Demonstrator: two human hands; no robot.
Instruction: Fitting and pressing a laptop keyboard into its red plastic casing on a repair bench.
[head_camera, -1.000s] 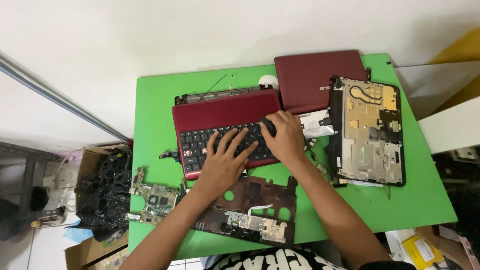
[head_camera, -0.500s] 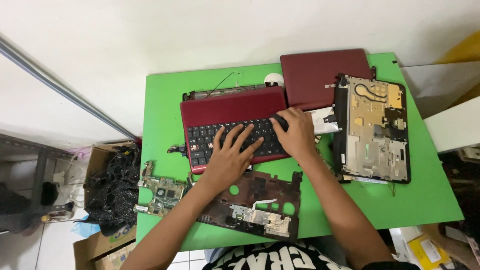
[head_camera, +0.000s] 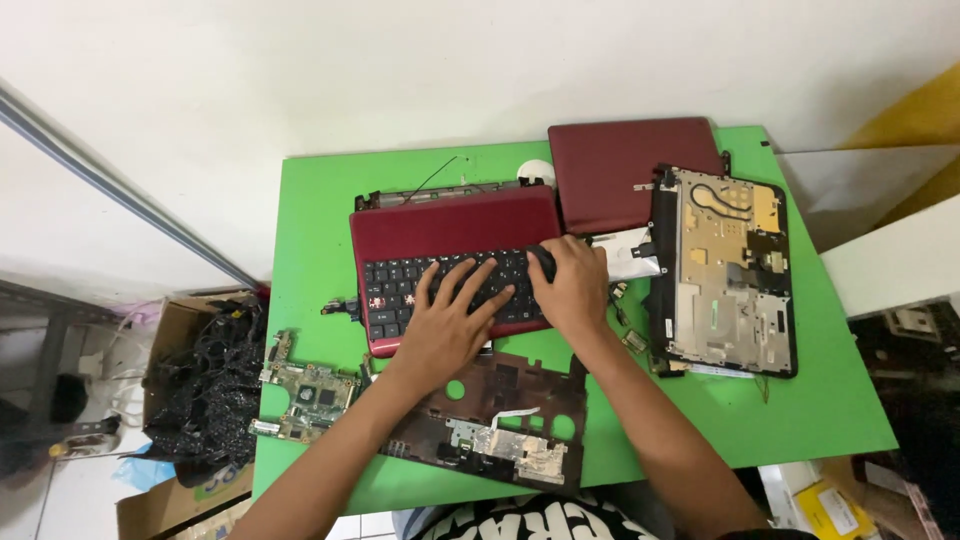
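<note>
Both hands (head_camera: 505, 305) on kbd (head_camera: 440, 285), boards around

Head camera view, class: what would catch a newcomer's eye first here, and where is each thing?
The bright green table stands out, strewn with laptop parts. At its middle, the left hand and right hand rest on the black keyboard of a dark red laptop half. To the right lies an open laptop shell, and at the left edge a green circuit board.

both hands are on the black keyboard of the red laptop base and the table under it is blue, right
Not quite: the table is green, not blue, as the head view shows. The rest holds: the left hand and right hand both rest on the black keyboard of the red laptop base.
</note>
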